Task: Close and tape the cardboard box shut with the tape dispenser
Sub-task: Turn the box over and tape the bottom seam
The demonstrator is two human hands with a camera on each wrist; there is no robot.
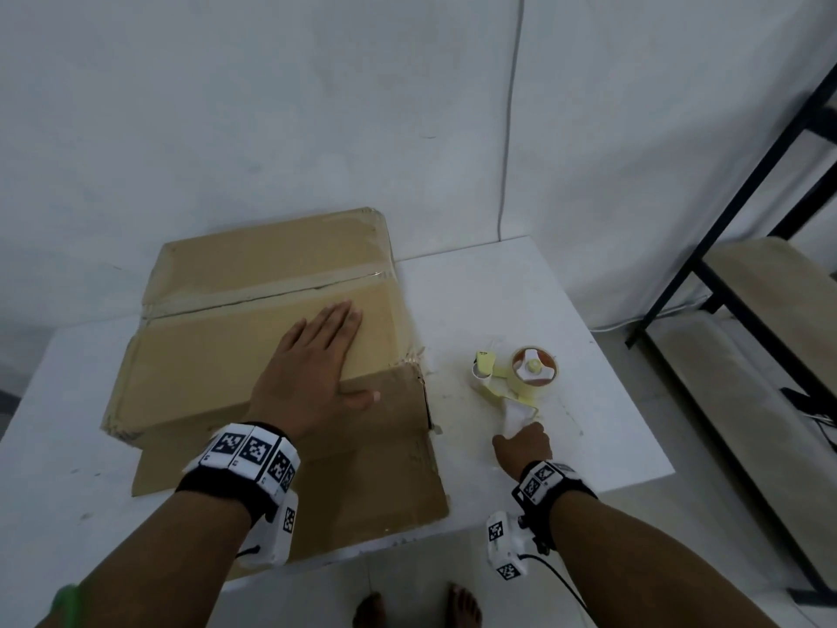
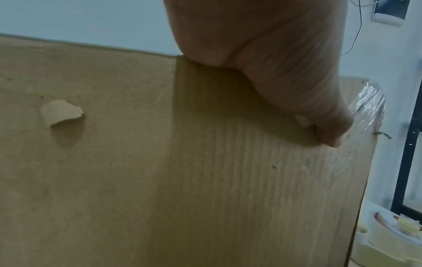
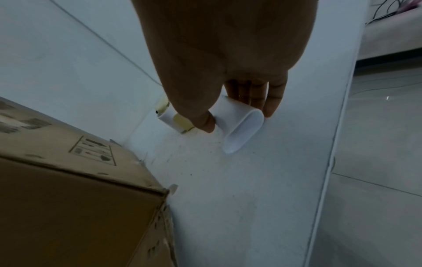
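A brown cardboard box stands on the white table, its top flaps folded down with a seam across the middle. My left hand lies flat on the near flap with straight fingers, pressing it down; in the left wrist view the palm rests on the box. To the right of the box lies a white and yellow tape dispenser with a roll of tape. My right hand grips its white handle between thumb and fingers.
A black metal shelf frame with a wooden board stands at the right. A thin cable runs down the white wall. A loose outer flap of the box hangs toward me over the table's front edge.
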